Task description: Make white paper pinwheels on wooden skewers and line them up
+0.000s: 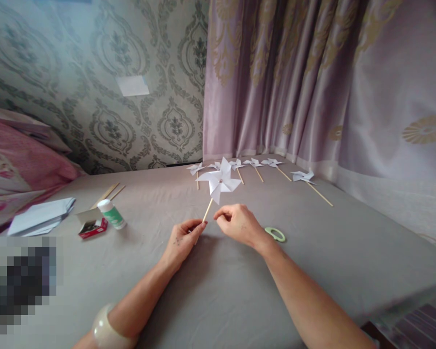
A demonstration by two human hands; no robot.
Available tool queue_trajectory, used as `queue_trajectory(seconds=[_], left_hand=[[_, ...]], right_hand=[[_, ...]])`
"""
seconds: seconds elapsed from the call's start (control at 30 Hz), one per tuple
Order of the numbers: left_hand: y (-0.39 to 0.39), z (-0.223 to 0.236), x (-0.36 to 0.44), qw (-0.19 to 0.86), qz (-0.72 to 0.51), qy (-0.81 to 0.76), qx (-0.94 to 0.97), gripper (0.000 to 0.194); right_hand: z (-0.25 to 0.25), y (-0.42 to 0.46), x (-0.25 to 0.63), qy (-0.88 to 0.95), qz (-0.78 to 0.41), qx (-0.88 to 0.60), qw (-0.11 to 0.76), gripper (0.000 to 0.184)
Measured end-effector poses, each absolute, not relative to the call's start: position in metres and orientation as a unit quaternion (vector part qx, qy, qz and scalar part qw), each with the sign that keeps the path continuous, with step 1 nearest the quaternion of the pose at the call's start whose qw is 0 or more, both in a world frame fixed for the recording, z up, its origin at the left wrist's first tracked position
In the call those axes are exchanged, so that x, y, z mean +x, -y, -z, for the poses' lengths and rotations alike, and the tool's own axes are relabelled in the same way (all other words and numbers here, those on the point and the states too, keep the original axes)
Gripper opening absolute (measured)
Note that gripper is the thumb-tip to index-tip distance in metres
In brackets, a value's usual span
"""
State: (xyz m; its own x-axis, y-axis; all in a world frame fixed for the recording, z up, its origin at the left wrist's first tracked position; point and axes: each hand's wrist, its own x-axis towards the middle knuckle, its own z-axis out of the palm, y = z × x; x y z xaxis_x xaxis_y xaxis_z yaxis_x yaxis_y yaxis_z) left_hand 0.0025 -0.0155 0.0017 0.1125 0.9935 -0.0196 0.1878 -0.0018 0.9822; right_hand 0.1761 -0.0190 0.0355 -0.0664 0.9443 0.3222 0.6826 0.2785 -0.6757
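A white paper pinwheel (pixel 225 182) with a small metallic pin at its centre stands tilted on a thin wooden stick (pixel 208 210). My left hand (pixel 183 238) pinches the lower part of that stick between thumb and fingers. Just right of the stick is my right hand (pixel 237 223), its fingers curled in and apart from the pinwheel; I see nothing in it. Behind the right wrist lies a pale green ring-shaped handle (pixel 275 234), perhaps of scissors, partly hidden by the arm.
Several finished pinwheels lie along the back, one (pixel 305 177) farther right. On the left are a glue stick (pixel 111 214), an open red box (pixel 93 229) of small dark pieces, loose wooden sticks (pixel 105 195) and stacked white paper (pixel 41 216). A curtain (pixel 276 87) borders the grey surface.
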Motion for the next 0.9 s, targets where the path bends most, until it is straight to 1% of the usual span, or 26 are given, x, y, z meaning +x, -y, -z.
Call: queue_trajectory(seconds=[0.07, 0.13, 0.17, 0.2, 0.23, 0.27, 0.33, 0.4, 0.43, 0.5, 0.57, 0.6, 0.63, 0.67, 0.7, 0.8, 0.83, 0.9], left_hand=[[0.015, -0.001, 0.003, 0.479, -0.416, -0.52, 0.572, 0.047], [0.015, 0.0, 0.003, 0.48, -0.409, -0.521, 0.575, 0.048], [0.015, 0.0, 0.002, 0.481, -0.405, -0.521, 0.577, 0.049], [0.015, 0.0, 0.002, 0.482, -0.401, -0.521, 0.58, 0.049], [0.015, -0.001, 0.002, 0.482, -0.398, -0.521, 0.582, 0.05], [0.015, -0.001, 0.002, 0.481, -0.397, -0.521, 0.583, 0.051], [0.015, -0.001, 0.003, 0.477, -0.398, -0.523, 0.584, 0.051], [0.015, -0.002, 0.003, 0.472, -0.401, -0.524, 0.585, 0.051], [0.015, -0.002, 0.003, 0.47, -0.402, -0.525, 0.585, 0.05], [0.015, -0.002, 0.003, 0.468, -0.403, -0.527, 0.584, 0.05], [0.015, -0.002, 0.003, 0.47, -0.402, -0.529, 0.582, 0.051], [0.015, -0.001, 0.002, 0.471, -0.4, -0.53, 0.581, 0.052], [0.015, -0.001, 0.002, 0.473, -0.399, -0.53, 0.58, 0.052], [0.015, -0.001, 0.002, 0.474, -0.398, -0.53, 0.58, 0.053], [0.015, 0.0, 0.002, 0.474, -0.4, -0.529, 0.579, 0.053], [0.015, -0.001, 0.002, 0.471, -0.408, -0.527, 0.578, 0.053], [0.015, -0.001, 0.002, 0.469, -0.409, -0.527, 0.578, 0.052], [0.015, -0.002, 0.002, 0.467, -0.41, -0.526, 0.58, 0.051]], right_hand=[[-0.038, 0.018, 0.178, 0.66, -0.165, -0.576, 0.453, 0.027], [-0.041, 0.014, 0.185, 0.605, -0.127, -0.592, 0.518, 0.038], [-0.042, 0.012, 0.188, 0.586, -0.103, -0.607, 0.527, 0.048], [-0.043, 0.01, 0.192, 0.577, -0.079, -0.628, 0.516, 0.056], [-0.043, 0.009, 0.194, 0.578, -0.061, -0.651, 0.489, 0.06], [-0.042, 0.009, 0.195, 0.587, -0.051, -0.672, 0.449, 0.059], [-0.041, 0.011, 0.192, 0.633, -0.064, -0.681, 0.363, 0.046], [-0.04, 0.015, 0.187, 0.687, -0.103, -0.645, 0.319, 0.032], [-0.04, 0.017, 0.184, 0.703, -0.12, -0.622, 0.324, 0.028], [-0.042, 0.018, 0.183, 0.695, -0.128, -0.597, 0.379, 0.025], [-0.044, 0.017, 0.185, 0.638, -0.091, -0.614, 0.456, 0.03], [-0.045, 0.016, 0.187, 0.609, -0.063, -0.629, 0.478, 0.034], [-0.045, 0.014, 0.189, 0.589, -0.037, -0.649, 0.481, 0.038], [-0.045, 0.014, 0.19, 0.583, -0.017, -0.669, 0.461, 0.042], [-0.044, 0.014, 0.19, 0.598, -0.006, -0.681, 0.422, 0.044], [-0.04, 0.018, 0.184, 0.704, -0.027, -0.653, 0.279, 0.036], [-0.04, 0.021, 0.181, 0.73, -0.037, -0.633, 0.256, 0.033], [-0.04, 0.025, 0.177, 0.744, -0.047, -0.612, 0.265, 0.029]])
